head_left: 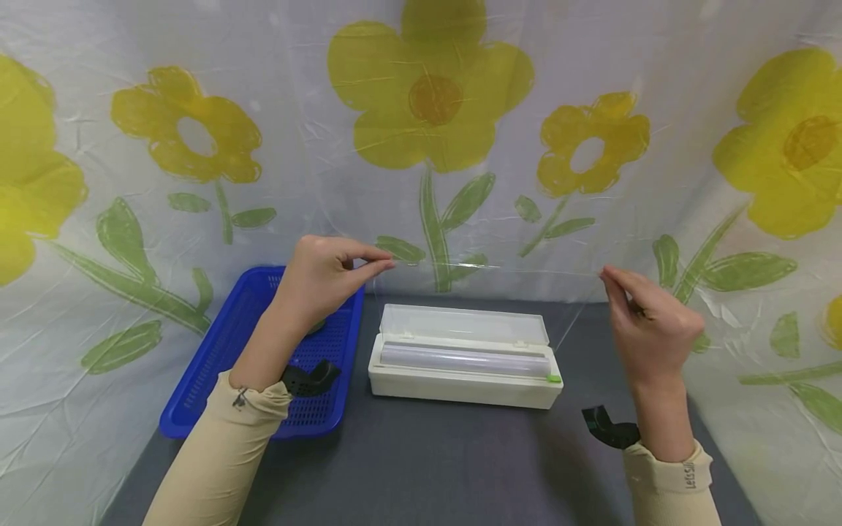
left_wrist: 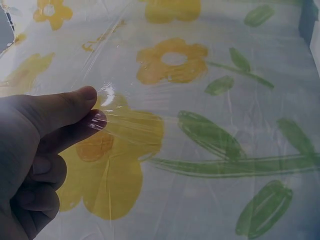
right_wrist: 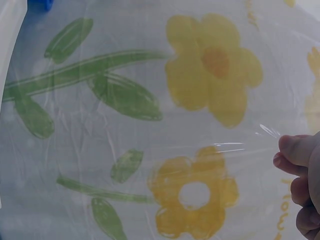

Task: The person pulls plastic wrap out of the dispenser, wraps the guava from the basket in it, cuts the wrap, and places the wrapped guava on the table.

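A sheet of clear plastic wrap (head_left: 487,267) is stretched between both hands above a white dispenser box (head_left: 460,392). My left hand (head_left: 316,281) pinches one corner between thumb and fingertip; in the left wrist view, creases in the wrap (left_wrist: 132,125) fan out from that pinch. At the opposite corner, my right hand (head_left: 651,321) pinches the film, and shiny folds of wrap (right_wrist: 230,147) show in the right wrist view. The box's lid (head_left: 463,325) stands open, with the wrap roll (head_left: 460,359) lying inside. A green slider (head_left: 554,379) sits at the box's right end.
A blue plastic basket (head_left: 197,365) stands to the left, partly behind my left forearm, with a mostly hidden green item inside. The grey tabletop (head_left: 447,460) runs back to a flower-printed curtain (head_left: 296,95). Black wrist-camera mounts (head_left: 612,429) stick out beside both wrists.
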Tool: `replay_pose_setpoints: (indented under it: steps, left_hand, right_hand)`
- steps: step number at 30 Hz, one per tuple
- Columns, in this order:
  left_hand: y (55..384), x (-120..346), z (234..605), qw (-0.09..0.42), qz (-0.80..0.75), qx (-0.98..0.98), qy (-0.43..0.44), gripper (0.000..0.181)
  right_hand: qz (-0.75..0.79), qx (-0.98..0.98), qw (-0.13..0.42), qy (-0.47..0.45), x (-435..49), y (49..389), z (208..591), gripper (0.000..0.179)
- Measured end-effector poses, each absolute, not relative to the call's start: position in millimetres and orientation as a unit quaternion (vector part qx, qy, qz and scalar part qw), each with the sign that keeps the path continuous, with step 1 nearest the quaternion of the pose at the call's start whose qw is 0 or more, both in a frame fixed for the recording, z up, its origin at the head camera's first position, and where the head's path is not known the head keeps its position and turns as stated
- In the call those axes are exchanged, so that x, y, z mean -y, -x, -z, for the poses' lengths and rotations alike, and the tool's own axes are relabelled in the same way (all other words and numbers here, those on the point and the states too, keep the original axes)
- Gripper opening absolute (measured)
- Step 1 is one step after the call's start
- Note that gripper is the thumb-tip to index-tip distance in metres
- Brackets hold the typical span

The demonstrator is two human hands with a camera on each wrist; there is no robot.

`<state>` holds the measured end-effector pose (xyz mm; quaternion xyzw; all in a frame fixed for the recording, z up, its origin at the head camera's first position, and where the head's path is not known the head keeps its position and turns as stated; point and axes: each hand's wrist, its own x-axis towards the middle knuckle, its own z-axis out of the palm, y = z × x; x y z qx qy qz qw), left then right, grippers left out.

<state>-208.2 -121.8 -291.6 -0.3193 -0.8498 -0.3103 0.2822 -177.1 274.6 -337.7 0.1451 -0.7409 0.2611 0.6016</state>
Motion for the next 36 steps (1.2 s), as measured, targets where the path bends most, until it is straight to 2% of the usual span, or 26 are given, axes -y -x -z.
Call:
replay_pose_setpoints:
  steps: [36]
  left_hand:
    - [212,126,277,0.304,0.313,0.839,0.325,0.009]
  right_hand:
    - [-0.282,0.720,0.620,-0.134,-269,187,326,0.005]
